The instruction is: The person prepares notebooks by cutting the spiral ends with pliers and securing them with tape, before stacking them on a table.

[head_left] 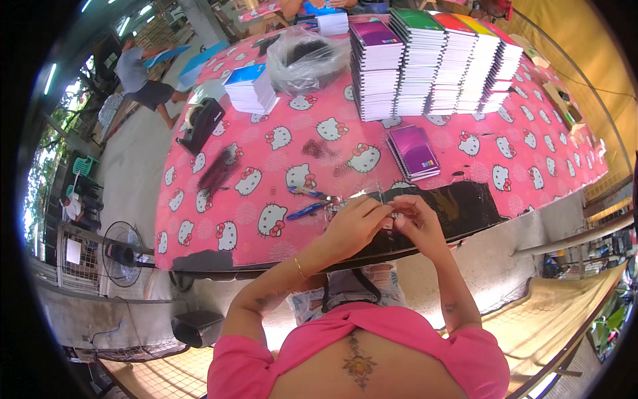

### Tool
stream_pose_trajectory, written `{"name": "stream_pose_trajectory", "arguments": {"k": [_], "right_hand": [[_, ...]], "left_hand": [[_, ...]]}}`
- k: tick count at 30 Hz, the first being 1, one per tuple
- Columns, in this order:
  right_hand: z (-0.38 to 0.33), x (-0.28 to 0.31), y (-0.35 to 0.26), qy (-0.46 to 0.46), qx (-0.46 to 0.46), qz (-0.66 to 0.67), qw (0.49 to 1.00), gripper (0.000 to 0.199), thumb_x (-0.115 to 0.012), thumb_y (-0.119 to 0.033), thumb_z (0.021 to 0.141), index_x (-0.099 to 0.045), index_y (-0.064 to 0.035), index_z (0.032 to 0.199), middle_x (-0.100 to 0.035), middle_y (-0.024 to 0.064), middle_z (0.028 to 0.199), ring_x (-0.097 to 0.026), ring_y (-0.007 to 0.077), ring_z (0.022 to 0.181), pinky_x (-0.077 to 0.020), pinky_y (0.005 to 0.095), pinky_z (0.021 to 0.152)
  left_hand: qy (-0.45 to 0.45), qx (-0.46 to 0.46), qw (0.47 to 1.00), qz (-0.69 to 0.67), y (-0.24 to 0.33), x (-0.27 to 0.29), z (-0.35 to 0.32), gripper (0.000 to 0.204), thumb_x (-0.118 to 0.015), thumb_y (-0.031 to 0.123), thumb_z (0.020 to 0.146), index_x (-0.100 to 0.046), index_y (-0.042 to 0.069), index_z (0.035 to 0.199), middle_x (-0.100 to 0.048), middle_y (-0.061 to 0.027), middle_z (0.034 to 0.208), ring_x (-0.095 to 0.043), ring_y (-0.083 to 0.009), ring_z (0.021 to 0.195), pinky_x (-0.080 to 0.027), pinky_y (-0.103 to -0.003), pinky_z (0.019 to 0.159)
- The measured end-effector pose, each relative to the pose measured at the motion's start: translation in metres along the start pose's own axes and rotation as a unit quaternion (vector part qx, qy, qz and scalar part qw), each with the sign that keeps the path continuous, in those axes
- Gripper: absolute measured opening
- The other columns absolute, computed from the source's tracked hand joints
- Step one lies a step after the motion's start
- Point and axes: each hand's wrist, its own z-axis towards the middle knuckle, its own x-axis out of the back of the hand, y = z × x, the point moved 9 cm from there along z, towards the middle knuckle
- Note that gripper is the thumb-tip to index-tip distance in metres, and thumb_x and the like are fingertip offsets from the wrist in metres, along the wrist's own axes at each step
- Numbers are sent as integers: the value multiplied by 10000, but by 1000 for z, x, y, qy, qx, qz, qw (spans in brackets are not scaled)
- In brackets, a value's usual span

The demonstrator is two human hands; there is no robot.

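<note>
My left hand (357,225) and my right hand (421,226) meet above the table's near edge, fingertips pinched close together. Between them shows a small pale piece (389,225), too small to make out. A dark patch (458,207) on the tabletop lies under and beside the hands. Left of my left hand lies a blue pen (306,209), and a second slim blue item (303,191) rests just beyond it. Farther off, a small pile of purple spiral notebooks (413,151) lies in front of the tall stacks.
Tall stacks of spiral notebooks (419,73) stand at the back right. A blue-covered stack (250,92), a clear plastic bag (307,60) and a black tape dispenser (201,126) are at the back left. One person (143,76) is at the far left; another's hands (325,5) show across the table.
</note>
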Motion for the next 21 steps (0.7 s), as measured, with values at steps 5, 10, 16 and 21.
{"name": "stream_pose_trajectory", "arguments": {"k": [5,10,16,21], "right_hand": [[-10,-3,-26,-18,107,-254,961,384,-684,53,815,-697,-51,1185,-712,108,1090,-684,214,944,-536,338,840],[-33,-23,-8,-56,194,-461,864,421,-714,-16,739,-706,-104,1150,-671,48,1229,-595,276,1173,-461,417,992],[-32,-23,-4,-53,177,-460,869,408,-718,-41,739,-700,-91,1144,-664,48,1233,-580,276,1190,-448,436,1009],[-32,-22,-2,-53,170,-459,870,395,-713,-41,742,-704,-86,1134,-662,52,1233,-575,278,1199,-443,437,1014]], "left_hand": [[4,121,991,56,-60,53,-23,369,-705,204,893,-622,50,1217,-617,-146,1220,-584,-355,1138,-489,-414,959],[-99,75,974,191,-99,53,-72,449,-686,222,920,-575,74,1329,-584,-175,1292,-546,-376,1202,-480,-440,987],[-96,459,825,-317,-114,0,-71,346,-547,238,1031,-556,24,1302,-669,-134,1132,-686,-245,965,-569,-361,781],[-169,539,637,-525,-121,-42,-68,306,-527,282,1035,-577,-3,1134,-698,-141,965,-729,-244,800,-584,-322,607]]}}
